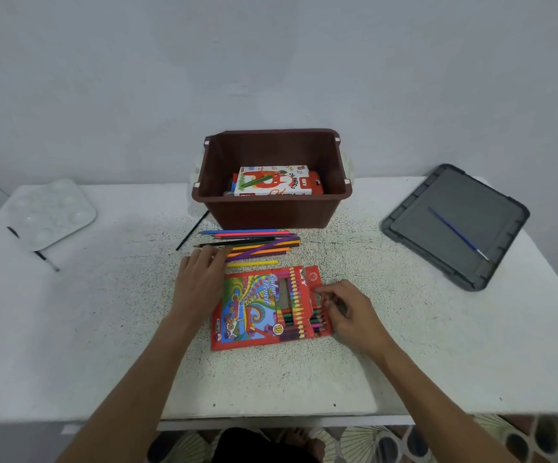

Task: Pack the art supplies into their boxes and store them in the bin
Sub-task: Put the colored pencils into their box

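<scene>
1. Bench (pixel 104 329): white speckled top, filling the lower two thirds of the frame; it carries all the items below.
2. Brown plastic bin (pixel 271 212): upper centre, upright and uncovered.
3. Grey plastic lid (pixel 491 212): right of frame, lying flat, well apart from the bin.
4. White plastic paint palette (pixel 52 213): left of frame, with round wells.
5. Red cardboard colour-pencil box (pixel 254 312): centre, lying flat, its right end open with pencil tips showing inside.
6. White-and-red oil pastels box (pixel 276 182): lying inside the bin (on other items too hidden to name).
7. Loose coloured pencils (pixel 261 245): a heap between the bin and the pencil box.
8. Left hand (pixel 201 279): fingers straight, their tips touching the left ends of the loose pencils.
9. Right hand (pixel 347 312): fingers curled, pinching the open right end of the pencil box.
10. Blue-handled paintbrush (pixel 456 232): lying diagonally on the lid.
11. Thin black brush (pixel 192 230): just left of the bin.
12. Black-handled brush (pixel 42 257): at the palette's near edge (partly hidden beneath it).
</scene>
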`<state>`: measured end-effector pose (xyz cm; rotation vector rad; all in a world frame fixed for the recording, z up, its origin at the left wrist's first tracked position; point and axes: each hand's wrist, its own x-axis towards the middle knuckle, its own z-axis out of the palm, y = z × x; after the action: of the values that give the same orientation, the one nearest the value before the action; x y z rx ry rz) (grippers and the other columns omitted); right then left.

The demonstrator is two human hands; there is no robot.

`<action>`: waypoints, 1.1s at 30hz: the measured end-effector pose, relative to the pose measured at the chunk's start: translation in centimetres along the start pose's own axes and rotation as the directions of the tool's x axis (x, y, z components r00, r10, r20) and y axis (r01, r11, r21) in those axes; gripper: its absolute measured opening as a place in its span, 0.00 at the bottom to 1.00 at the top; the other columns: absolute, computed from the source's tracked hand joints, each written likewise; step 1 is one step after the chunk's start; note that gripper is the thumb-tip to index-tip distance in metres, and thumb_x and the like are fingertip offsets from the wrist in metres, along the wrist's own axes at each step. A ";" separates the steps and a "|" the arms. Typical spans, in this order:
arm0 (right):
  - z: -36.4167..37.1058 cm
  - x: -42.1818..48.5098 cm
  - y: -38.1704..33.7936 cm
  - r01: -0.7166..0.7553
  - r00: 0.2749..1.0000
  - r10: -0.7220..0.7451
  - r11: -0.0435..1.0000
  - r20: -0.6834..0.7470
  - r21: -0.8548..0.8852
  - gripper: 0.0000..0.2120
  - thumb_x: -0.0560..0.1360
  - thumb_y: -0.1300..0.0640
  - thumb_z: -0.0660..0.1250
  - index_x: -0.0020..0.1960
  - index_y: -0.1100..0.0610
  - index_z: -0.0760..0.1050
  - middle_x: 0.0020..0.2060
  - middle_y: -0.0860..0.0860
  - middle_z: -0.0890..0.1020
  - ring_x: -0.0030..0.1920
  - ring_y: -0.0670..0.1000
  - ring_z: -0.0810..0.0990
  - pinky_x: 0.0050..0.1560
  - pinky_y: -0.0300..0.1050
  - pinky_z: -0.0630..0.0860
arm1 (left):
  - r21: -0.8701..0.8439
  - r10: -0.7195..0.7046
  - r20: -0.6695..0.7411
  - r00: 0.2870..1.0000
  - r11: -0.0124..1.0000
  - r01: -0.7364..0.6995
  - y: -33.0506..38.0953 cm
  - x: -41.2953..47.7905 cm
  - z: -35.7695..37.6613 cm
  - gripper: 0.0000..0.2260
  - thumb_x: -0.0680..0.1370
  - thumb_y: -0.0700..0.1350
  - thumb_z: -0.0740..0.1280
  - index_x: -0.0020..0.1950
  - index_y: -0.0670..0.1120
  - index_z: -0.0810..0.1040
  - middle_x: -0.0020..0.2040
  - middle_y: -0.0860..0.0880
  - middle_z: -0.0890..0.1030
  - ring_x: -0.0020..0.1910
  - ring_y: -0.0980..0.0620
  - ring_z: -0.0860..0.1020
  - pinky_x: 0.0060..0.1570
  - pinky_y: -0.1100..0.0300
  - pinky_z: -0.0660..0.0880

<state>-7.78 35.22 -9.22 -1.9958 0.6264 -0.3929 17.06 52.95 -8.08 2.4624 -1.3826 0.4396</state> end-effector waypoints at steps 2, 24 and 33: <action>0.0 -0.1 -0.1 0.000 1.000 0.000 1.000 0.007 -0.003 0.19 0.78 0.66 0.64 0.54 0.41 0.76 0.49 0.47 0.77 0.51 0.45 0.77 0.48 0.38 0.76 | -0.082 -0.025 -0.030 0.999 0.996 0.022 0.5 -0.4 -0.3 0.14 0.75 0.40 0.72 0.59 0.40 0.78 0.51 0.41 0.78 0.47 0.42 0.79 0.46 0.47 0.76; 2.0 0.2 -4.2 0.253 0.951 -0.301 0.883 -0.064 -0.394 0.13 0.78 0.56 0.68 0.62 0.55 0.78 0.50 0.48 0.77 0.50 0.47 0.72 0.49 0.38 0.71 | -0.848 -0.304 0.390 0.869 0.249 0.467 9.3 -1.4 -3.2 0.05 0.74 0.37 0.74 0.47 0.44 0.81 0.42 0.47 0.85 0.45 0.49 0.84 0.48 0.50 0.81; 1.5 0.2 -4.0 0.301 0.934 -0.353 0.855 -0.048 -0.422 0.14 0.81 0.51 0.59 0.56 0.56 0.80 0.47 0.49 0.77 0.45 0.49 0.74 0.44 0.41 0.72 | -0.823 -0.211 0.469 0.858 0.247 0.511 10.8 -1.8 -2.8 0.05 0.74 0.40 0.74 0.49 0.45 0.81 0.43 0.49 0.86 0.45 0.50 0.85 0.50 0.49 0.82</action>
<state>-5.82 37.78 -6.37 -2.5106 0.4663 -0.6388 6.55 49.99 -5.15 1.6804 -0.6589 -0.7026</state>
